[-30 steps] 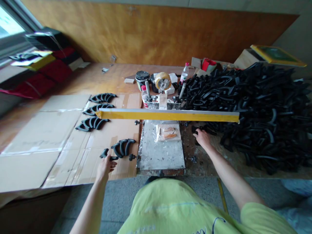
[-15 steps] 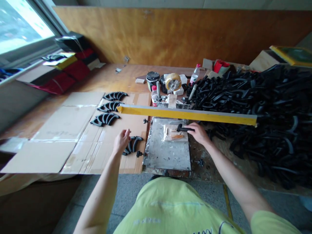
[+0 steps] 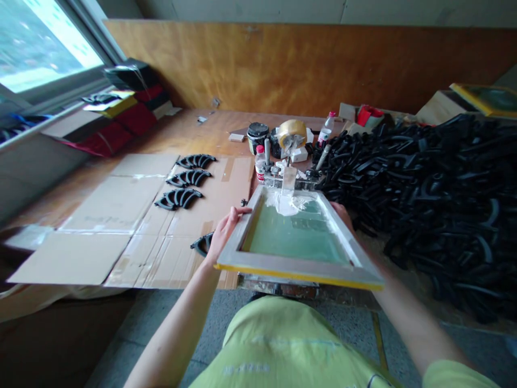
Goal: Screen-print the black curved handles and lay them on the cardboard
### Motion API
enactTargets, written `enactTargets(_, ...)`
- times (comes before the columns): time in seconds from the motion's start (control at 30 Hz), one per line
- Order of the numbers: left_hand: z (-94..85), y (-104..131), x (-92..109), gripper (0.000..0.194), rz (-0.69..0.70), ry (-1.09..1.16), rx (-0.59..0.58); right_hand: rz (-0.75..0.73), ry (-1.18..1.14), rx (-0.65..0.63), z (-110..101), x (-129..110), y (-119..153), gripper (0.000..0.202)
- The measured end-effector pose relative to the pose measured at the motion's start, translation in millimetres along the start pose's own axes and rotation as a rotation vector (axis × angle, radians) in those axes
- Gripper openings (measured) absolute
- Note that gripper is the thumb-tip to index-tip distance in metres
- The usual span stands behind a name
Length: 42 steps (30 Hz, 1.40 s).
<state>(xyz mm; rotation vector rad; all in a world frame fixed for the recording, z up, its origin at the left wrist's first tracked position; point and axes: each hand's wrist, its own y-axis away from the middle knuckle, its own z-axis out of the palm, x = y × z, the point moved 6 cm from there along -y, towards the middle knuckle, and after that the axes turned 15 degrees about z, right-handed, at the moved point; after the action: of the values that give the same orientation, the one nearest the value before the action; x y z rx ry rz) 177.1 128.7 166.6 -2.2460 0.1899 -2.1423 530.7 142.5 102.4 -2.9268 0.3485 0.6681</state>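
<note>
Where flattened cardboard (image 3: 95,258) spreads at my left, three fanned clusters of curved black pieces (image 3: 180,198) lie on it, and another curved piece (image 3: 200,244) shows nearer me, partly behind my left hand (image 3: 224,231). Those left fingers are closed over the side rail of the screen frame (image 3: 278,265), which sits between my hands, in front of the clamps (image 3: 309,184), its green mesh (image 3: 291,237) smeared with white at the far end. I take the step in hand to be positioning the frame over the bench (image 3: 177,132) — whether it rests flat I can't tell. The next move, I judge, calls for even control from both sides, so nothing twists. My right hand (image 3: 342,215) is at the opposite rail — fingertips hidden, so I can't tell how they're set. Beyond it, a heap of black parts (image 3: 420,178) piles up.
</note>
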Motion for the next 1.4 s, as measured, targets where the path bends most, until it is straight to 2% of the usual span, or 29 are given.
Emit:
enactTargets(0.07, -2.9, 21, -32, 0.059, -0.092, -0.028, -0.052, 0.045, -0.027, 0.111, -19, 0, -20, 0.036)
enactTargets(0.1, -2.6, 29, -49, 0.062, -0.131, -0.013, -0.066, 0.015, -0.042, 0.162, -25, -10, -28, 0.037)
enactTargets(0.17, 0.1, 41, -83, 0.075, -0.193, 0.023, -0.075, -0.12, -0.049, 0.219, -26, -47, -40, 0.049)
enactTargets(0.2, 1.7, 44, -98, 0.079, -0.212, 0.022, -0.076, -0.198, -0.027, 0.208, -21, -69, -45, 0.056)
enactTargets(0.23, 2.9, 45, -111, 0.081, -0.22, 0.007, -0.075, -0.254, 0.015, 0.167, -13, -90, -48, 0.056)
enactTargets(0.3, 4.6, 45, -129, 0.077, -0.216, -0.031, -0.079, -0.286, 0.127, 0.031, 9, -121, -53, 0.042)
enactTargets(0.4, 5.4, 43, -139, 0.072, -0.202, -0.046, -0.086, -0.257, 0.279, -0.134, 36, -134, -44, 0.018)
enactTargets(0.5, 4.0, 44, -139, 0.07, -0.192, -0.049, -0.07, -0.368, 0.318, -0.164, 42, -127, -14, 0.016)
enactTargets(0.6, 3.7, 45, -136, 0.067, -0.196, -0.053, -0.051, -0.579, 0.284, -0.233, 35, -116, 18, 0.018)
enactTargets(0.67, 4.2, 46, -134, 0.065, -0.201, -0.056, -0.043, -0.666, 0.238, -0.299, 28, -112, 27, 0.019)
enactTargets(0.77, 4.6, 46, -128, 0.06, -0.182, -0.064, -0.03, -0.62, 0.157, -0.322, 21, -111, 16, 0.013)
enactTargets(0.87, 4.4, 46, -123, 0.06, -0.178, -0.066, -0.023, -0.529, 0.091, -0.172, 23, -111, 8, 0.017)
enactTargets(0.97, 4.7, 48, -124, 0.067, -0.22, -0.05, -0.038, -0.601, 0.049, -0.103, 30, -109, 25, 0.027)
enactTargets(1.07, 4.4, 48, -124, 0.069, -0.229, -0.043, -0.049, -0.661, 0.025, -0.172, 32, -108, 36, 0.023)
enactTargets(1.17, 3.1, 46, -114, 0.07, -0.225, -0.045, -0.061, -0.541, 0.004, -0.171, 23, -117, 9, 0.021)
enactTargets(1.27, 0.0, 41, -89, 0.072, -0.214, -0.022, -0.07, -0.341, 0.012, -0.079, 7, -126, -40, 0.051)
enactTargets(1.33, -3.0, 35, -65, 0.069, -0.197, 0.008, -0.059, -0.221, 0.004, -0.006, -9, -117, -68, 0.062)
enactTargets(1.4, -3.5, 26, -42, 0.064, -0.184, 0.038, -0.051, -0.094, -0.068, 0.079, -28, -92, -85, 0.054)
